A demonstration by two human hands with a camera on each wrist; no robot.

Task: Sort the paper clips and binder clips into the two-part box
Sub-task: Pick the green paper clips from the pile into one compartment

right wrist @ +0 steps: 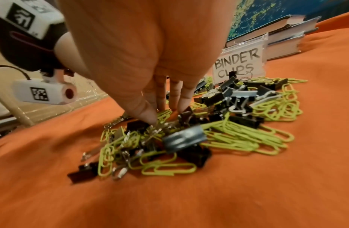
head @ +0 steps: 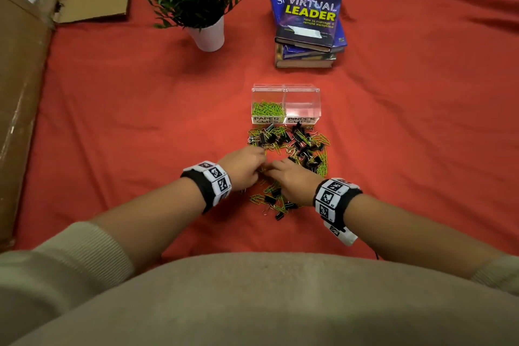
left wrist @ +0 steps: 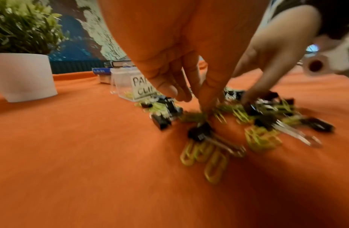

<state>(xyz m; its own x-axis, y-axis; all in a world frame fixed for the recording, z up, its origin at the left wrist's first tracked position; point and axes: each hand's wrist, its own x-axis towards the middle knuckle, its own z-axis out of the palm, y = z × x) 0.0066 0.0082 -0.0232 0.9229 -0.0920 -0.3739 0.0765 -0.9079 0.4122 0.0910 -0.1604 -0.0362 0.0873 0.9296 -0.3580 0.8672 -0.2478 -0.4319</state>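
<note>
Both hands, left (head: 243, 167) and right (head: 292, 177), dig fingertips-down into the mixed green-and-black clip pile (head: 289, 149) before the clear two-part plastic box (head: 285, 104), separating kinds; whether either grip holds anything, I cannot tell.

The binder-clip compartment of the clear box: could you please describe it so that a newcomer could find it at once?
Start at the stack of books on the red cloth and come toward the person to the clear two-part box. The binder-clip compartment is its right half, labelled BINDER CLIPS. Unlike the left half, full of green paper clips, it looks empty.
</note>
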